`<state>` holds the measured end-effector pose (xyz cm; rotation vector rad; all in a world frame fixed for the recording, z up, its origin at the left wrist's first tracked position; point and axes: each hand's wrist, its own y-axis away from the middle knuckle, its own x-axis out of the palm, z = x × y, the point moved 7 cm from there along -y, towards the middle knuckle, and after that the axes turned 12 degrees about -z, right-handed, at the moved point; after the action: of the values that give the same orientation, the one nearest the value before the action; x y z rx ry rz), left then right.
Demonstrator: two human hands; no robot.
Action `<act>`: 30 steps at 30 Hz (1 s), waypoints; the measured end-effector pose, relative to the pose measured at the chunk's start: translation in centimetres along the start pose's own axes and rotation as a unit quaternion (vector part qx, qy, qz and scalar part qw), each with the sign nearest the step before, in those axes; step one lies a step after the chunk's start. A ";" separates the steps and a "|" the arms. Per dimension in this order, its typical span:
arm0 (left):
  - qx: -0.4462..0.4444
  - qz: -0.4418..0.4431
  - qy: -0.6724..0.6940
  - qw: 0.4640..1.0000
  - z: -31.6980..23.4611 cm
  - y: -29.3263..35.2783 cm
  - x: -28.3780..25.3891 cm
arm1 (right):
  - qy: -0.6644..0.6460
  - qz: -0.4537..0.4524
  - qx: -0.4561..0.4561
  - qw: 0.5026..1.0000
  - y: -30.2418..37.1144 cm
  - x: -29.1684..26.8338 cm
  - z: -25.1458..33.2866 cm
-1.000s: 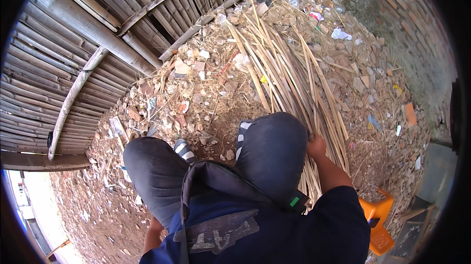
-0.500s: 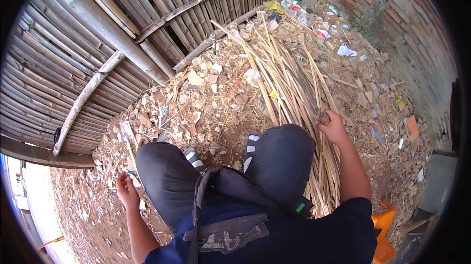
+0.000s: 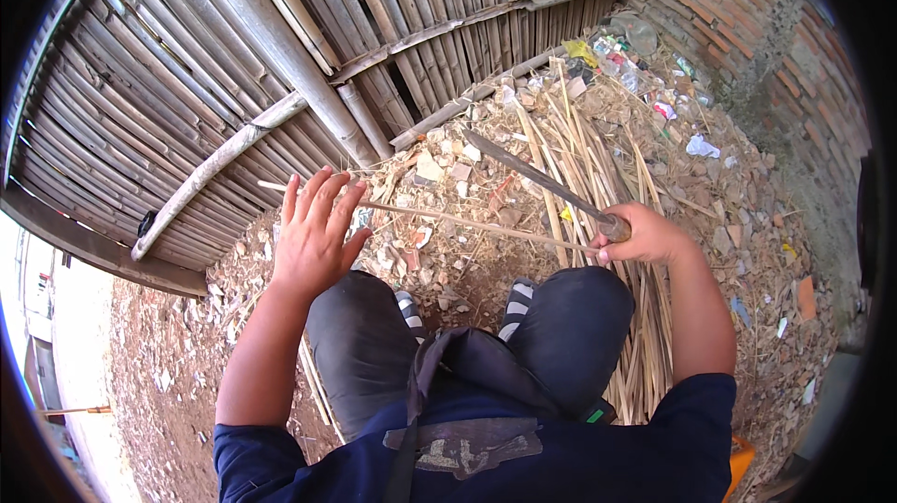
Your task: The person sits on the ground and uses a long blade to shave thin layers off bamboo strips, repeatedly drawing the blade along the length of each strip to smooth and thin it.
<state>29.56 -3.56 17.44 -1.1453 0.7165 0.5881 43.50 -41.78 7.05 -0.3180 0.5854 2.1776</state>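
Observation:
My right hand (image 3: 647,234) is closed round the wooden handle of a large knife (image 3: 542,176), whose long dark blade points up and to the left. A thin bamboo strip (image 3: 467,220) runs across in front of my knees, its right end at the fingers of that same hand. Toward its other end the strip passes behind my left hand (image 3: 318,232), which is raised with the fingers stretched and spread. Whether the left palm touches the strip is hidden. Below the knife, a long bundle of split bamboo strips (image 3: 645,316) lies on the ground beside my right knee.
A bamboo-slat wall (image 3: 467,27) rises ahead and to the left; a brick wall (image 3: 747,27) stands at the right. Stones, tile pieces and plastic litter (image 3: 617,59) cover the ground. More strips (image 3: 318,386) lie by my left leg. An orange plastic object (image 3: 739,466) shows behind my right side.
My left hand has risen from low beside my left knee and spread its fingers. The knife blade has swung up to the left, and a bamboo strip now spans between my hands.

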 end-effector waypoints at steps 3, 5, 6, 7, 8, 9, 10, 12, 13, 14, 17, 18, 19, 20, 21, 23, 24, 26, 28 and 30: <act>0.016 0.007 0.030 0.999 1.1 0.5 0.7 | -0.068 0.059 0.012 0.996 -0.4 1.3 1.6; 0.004 0.022 0.043 0.999 1.9 1.6 0.9 | -0.068 0.059 -0.009 0.996 -0.9 1.7 2.7; -0.001 0.042 0.034 0.999 2.3 2.5 0.8 | -0.046 0.043 -0.034 0.997 -1.5 1.5 3.1; -0.003 0.063 0.025 0.998 2.6 3.3 0.7 | -0.027 0.028 -0.060 0.997 -2.0 1.3 3.6; -0.022 0.097 0.015 0.995 3.0 4.3 0.7 | 0.008 -0.021 -0.092 0.995 -2.5 0.6 4.4; -0.048 0.108 0.018 0.993 3.4 5.7 0.2 | 0.069 -0.078 -0.122 0.987 -3.2 0.0 5.5; -0.071 0.117 0.025 0.990 3.6 7.0 -0.1 | 0.129 -0.141 -0.147 0.970 -3.4 -1.0 6.7; -0.115 0.128 0.049 0.984 3.9 9.8 -1.1 | 0.203 -0.245 -0.162 0.934 -3.9 -2.2 7.8; -0.135 0.130 0.068 0.980 3.9 11.1 -1.7 | 0.223 -0.278 -0.171 0.919 -3.7 -2.5 8.7; -0.166 0.162 0.074 0.970 3.9 12.6 -2.0 | 0.242 -0.310 -0.179 0.902 -3.3 -2.7 10.0; -0.235 0.167 0.086 0.954 3.3 17.1 -3.9 | 0.272 -0.403 -0.274 0.830 -2.8 -2.6 12.6; -0.270 0.183 0.076 0.942 3.3 18.9 -4.5 | 0.283 -0.418 -0.279 0.817 -2.8 -2.6 13.5; -0.303 0.196 0.067 0.930 3.3 20.7 -4.7 | 0.295 -0.435 -0.284 0.802 -2.7 -2.6 14.1; -0.335 0.210 0.058 0.917 3.3 22.4 -4.9 | 0.323 -0.473 -0.349 0.742 -1.9 -2.2 15.1; -0.348 0.201 0.061 0.914 3.0 23.7 -5.3 | 0.304 -0.435 -0.310 0.788 -2.5 -1.8 15.1; -0.377 0.183 0.060 0.906 2.5 26.3 -5.9 | 0.259 -0.351 -0.232 0.870 -3.8 0.5 15.3; -0.415 0.192 0.076 0.886 1.9 27.3 -5.7 | 0.256 -0.295 -0.234 0.890 -4.5 2.8 15.3; -0.455 0.220 0.103 0.857 0.7 28.3 -5.0 | 0.263 -0.194 -0.249 0.912 -5.8 7.6 14.4; -0.476 0.228 0.124 0.840 0.0 29.4 -4.2 | 0.307 -0.113 -0.275 0.904 -6.7 11.6 13.7; -0.490 0.215 0.147 0.832 -0.4 29.9 -4.0 | 0.365 -0.042 -0.276 0.888 -7.2 14.8 13.9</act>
<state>4.85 5.11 2.52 -2.0809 0.9834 1.2652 39.70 -20.85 10.63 -1.4817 0.3086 2.0606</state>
